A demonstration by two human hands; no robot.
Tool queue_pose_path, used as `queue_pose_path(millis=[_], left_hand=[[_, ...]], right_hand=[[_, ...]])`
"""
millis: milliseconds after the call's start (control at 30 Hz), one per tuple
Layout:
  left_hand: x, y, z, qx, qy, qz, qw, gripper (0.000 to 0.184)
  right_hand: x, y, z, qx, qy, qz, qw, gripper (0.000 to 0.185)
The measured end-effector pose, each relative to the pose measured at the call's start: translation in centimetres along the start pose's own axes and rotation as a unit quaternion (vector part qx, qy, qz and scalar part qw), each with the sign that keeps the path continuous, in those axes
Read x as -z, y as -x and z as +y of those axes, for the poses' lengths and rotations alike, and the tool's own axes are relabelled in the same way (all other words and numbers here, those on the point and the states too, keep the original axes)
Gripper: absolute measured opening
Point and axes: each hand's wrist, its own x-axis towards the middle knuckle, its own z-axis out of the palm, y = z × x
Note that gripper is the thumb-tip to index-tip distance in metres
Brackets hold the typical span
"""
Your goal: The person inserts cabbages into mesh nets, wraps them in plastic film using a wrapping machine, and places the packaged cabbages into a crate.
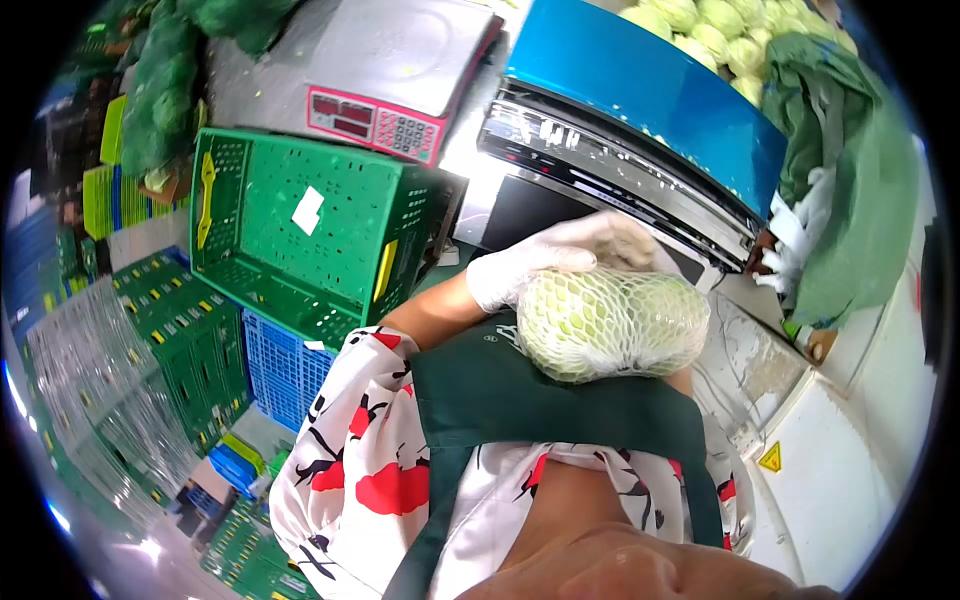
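Bundle: a netted pale-green bundle is sitting in the hands in front of the apron, clear of any surface; whether it is containing 1 head or 2, I cannot tell.
Left hand: the gloved left hand is gripping the bundle's far upper side, its fingers apparently curving around it.
Right hand: it is mostly hiding behind the bundle; how its fingers are closing, I cannot tell.
Netting: white mesh is enclosing the visible side, and a clear film seems to be glinting over it; covering this bundle looks largely done.
Loose cabbages: beyond the machine, a heap of cabbages is showing no netting, so covering there looks undone.
Machine: the blue-topped machine is standing just beyond the hands.
Scale: the scale is standing well apart from the bundle; no weighing of it is taking place.
Crate: the green crate is standing at the left, with white paper showing inside; the bundle is lying outside it.
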Motion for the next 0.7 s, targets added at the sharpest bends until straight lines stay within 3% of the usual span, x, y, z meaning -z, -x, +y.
queue_pose_path(millis=[67, 100, 133, 167, 233, 333, 367, 467, 500, 567, 700], left_hand=[[-0.4, 1.5, 1.2, 0.038, -0.024, 0.031, 0.998, 0.073], [3.5, 1.9, -1.3, 0.017, -0.033, -0.012, 0.999, 0.073], [6.7, 2.2, -2.7, -0.004, -0.043, -0.054, 0.998, 0.073], [8.6, 3.2, -2.3, 0.052, -0.089, -0.002, 0.995, 0.068], [11.3, 6.7, -0.1, 0.075, -0.063, 0.014, 0.995, 0.065], [9.7, 12.1, 3.6, -0.007, -0.384, 0.131, 0.914, 0.079], [10.7, 13.7, 3.7, -0.003, -0.292, 0.158, 0.943, 0.091], [15.5, 18.2, 2.7, -0.127, -0.141, 0.211, 0.959, 0.082], [17.8, 20.0, 1.4, -0.164, -0.086, 0.233, 0.955, 0.081], [23.2, 23.9, -3.2, -0.204, -0.038, 0.39, 0.897, 0.079], [29.4, 26.9, -5.5, -0.211, -0.094, 0.493, 0.839, 0.065]], right_hand=[[-4.1, 1.2, -2.8, -0.026, 0.092, 0.061, 0.994, 0.067], [-6.4, 1.8, -3.0, 0.006, 0.123, 0.018, 0.992, 0.065], [-5.5, 1.6, -2.2, 0.024, 0.245, 0.04, 0.969, 0.065], [-4.2, 1.2, -1.1, 0.045, 0.358, 0.065, 0.93, 0.065], [-5.2, -0.8, -0.5, 0.028, 0.384, 0.051, 0.922, 0.056], [-10.4, -5.7, 1.1, 0.009, 0.465, -0.032, 0.885, 0.055], [-12.7, -7.1, 1.7, 0.011, 0.499, -0.075, 0.863, 0.055], [-14.3, -11.0, 3.7, -0.067, 0.43, -0.191, 0.88, 0.059], [-16.2, -11.6, 3.6, -0.051, 0.505, -0.234, 0.829, 0.058], [-17.0, -11.4, 3.4, -0.03, 0.54, -0.183, 0.821, 0.059], [-15.0, -13.1, 1.2, 0.05, 0.47, -0.026, 0.881, 0.039]])
